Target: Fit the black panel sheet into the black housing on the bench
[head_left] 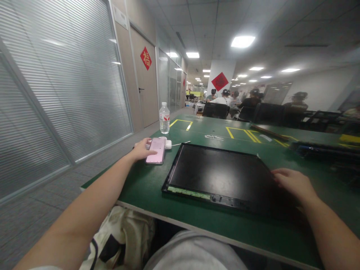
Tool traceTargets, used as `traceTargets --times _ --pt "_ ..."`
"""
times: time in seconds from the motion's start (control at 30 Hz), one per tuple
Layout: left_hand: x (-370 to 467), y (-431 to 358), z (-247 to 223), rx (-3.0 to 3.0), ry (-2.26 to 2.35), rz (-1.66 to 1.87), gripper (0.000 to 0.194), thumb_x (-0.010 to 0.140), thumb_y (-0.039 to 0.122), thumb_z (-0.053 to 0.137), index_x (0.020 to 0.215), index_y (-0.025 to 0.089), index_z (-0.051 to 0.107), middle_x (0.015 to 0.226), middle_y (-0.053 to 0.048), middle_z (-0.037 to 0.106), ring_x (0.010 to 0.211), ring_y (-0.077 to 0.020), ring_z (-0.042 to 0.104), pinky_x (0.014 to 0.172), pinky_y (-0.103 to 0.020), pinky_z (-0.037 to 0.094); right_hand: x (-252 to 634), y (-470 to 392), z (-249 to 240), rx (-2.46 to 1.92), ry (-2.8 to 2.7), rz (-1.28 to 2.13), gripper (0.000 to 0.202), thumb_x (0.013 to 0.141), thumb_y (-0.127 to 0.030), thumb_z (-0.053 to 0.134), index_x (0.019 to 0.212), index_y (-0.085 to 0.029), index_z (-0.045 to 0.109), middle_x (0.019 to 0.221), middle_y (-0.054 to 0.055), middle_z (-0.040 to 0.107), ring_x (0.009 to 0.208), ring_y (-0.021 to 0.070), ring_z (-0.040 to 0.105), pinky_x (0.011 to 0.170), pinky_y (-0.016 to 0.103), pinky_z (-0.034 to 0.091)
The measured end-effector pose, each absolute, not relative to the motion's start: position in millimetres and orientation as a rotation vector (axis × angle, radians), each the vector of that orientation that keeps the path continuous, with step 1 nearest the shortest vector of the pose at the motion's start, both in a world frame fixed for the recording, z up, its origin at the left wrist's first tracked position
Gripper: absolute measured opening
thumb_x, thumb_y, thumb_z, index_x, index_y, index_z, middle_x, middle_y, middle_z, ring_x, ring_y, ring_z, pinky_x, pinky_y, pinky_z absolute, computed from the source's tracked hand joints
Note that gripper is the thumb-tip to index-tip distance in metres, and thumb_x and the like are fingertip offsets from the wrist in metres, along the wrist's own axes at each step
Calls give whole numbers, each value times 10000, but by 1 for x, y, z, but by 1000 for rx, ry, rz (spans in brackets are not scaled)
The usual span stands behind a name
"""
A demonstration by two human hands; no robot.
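Observation:
A smartphone (156, 150) with a lit pink screen is at the left of the green table. My left hand (141, 149) grips its left side, the thumb lying across the screen and the fingers at the far edge. In front of me lies a flat black display panel (216, 170), its dark face up, with a green circuit strip (188, 192) along the near edge. My right hand (294, 183) is closed at the panel's right edge, fingertips pressed together there. Part of that edge is hidden in shadow and behind the hand.
A water bottle (164, 119) stands beyond the phone, and a white adapter (168, 144) with a cable sits beside it. Yellow tape (243, 129) marks the green table (146, 191). Dark items (312, 150) lie at the right. Several people sit farther back. A cream bag (126, 232) hangs below the near edge.

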State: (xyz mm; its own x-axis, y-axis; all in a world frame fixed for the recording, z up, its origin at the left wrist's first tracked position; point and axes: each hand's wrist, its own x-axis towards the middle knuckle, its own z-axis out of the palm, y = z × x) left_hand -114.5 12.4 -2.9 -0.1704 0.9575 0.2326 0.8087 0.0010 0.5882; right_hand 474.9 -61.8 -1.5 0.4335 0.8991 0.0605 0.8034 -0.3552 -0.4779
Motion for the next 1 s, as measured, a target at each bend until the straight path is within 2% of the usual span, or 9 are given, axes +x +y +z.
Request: traceTargets --times 0.13,0.23,0.33,0.47,0.53,0.63,0.77,0.9,1.0 --pt "-118 15 -4 1663 1878 1057 700 680 364 745 1329 214 531 1330 -120 656 1281 -334 556 1080 -461 403 477 -61 -2 -2270 -1439 311 351 767 -295 495 992 -208 750 763 34 745 715 206 699 688 299 460" --pt "-122 15 -4 1550 1734 1119 715 689 347 713 1353 186 504 1361 -141 632 1249 -305 591 1049 -427 442 479 -61 -3 -2295 -1439 326 375 779 -300 492 1040 -204 744 740 33 735 742 208 698 689 295 455" --pt "-125 12 -3 1619 1717 1072 827 632 383 762 1382 180 479 1397 -165 598 1281 -326 564 1055 -435 440 481 -60 -5 -2290 -1444 323 378 774 -304 500 1041 -205 749 775 40 745 747 211 697 693 302 457" --pt "-131 10 -3 1883 1755 897 1029 486 410 870 1416 218 475 1421 -158 573 1345 -377 489 1120 -484 361 483 -58 -7 -2286 -1442 328 374 783 -301 500 1050 -206 745 818 45 757 754 208 698 713 306 466" --pt "-134 11 -4 1963 1776 848 1054 455 384 887 1417 229 485 1422 -144 574 1357 -389 469 1135 -495 334 484 -57 -8 -2279 -1445 326 364 784 -297 505 1045 -212 743 813 42 756 751 209 699 715 308 470" --pt "-134 17 -9 1918 1842 915 885 565 365 814 1387 221 517 1364 -121 626 1309 -367 520 1098 -473 383 482 -58 -7 -2248 -1443 328 342 762 -287 523 1004 -211 751 781 44 750 726 218 701 706 320 482" --pt "-131 29 -16 1687 1870 1136 600 763 376 623 1327 183 557 1229 -113 701 1120 -286 654 952 -395 502 477 -60 -4 -2231 -1443 302 321 745 -275 531 953 -198 763 710 58 732 689 238 699 675 339 487" --pt "-131 33 -19 1597 1831 1235 508 789 376 594 1252 168 599 1127 -100 731 1038 -244 685 906 -346 519 477 -61 -4 -2219 -1441 304 312 749 -265 534 951 -200 762 724 53 737 689 229 700 685 332 490" --pt "-129 31 -15 1669 1908 1196 492 802 370 583 1250 169 596 1145 -109 716 1033 -254 684 910 -363 518 478 -61 -5 -2209 -1440 305 305 750 -271 535 943 -204 761 740 50 743 686 224 700 693 330 493"
